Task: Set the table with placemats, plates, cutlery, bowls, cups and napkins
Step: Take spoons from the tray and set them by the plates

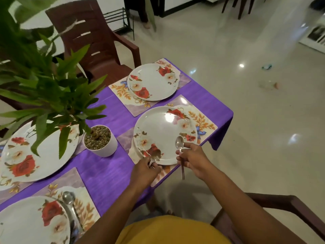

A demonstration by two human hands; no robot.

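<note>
A purple-clothed table (112, 171) carries floral placemats with white rose-patterned plates on them. My right hand (192, 159) grips a steel spoon (179, 144) by the handle, bowl up, over the near edge of the closest right plate (161, 132). My left hand (145, 169) is closed on a second spoon (155, 154) whose bowl rests on that plate's rim. A further plate (153, 81) sits on its placemat (121, 92) at the far corner. Two more plates (40, 152) (33, 224) lie at the left, the nearer one with a spoon (69, 199) beside it.
A potted plant in a white pot (100, 140) stands mid-table, its leaves hanging over the left side. A brown plastic chair (98, 41) is at the far end, another chair arm (274, 203) at my right. Glossy tiled floor lies to the right.
</note>
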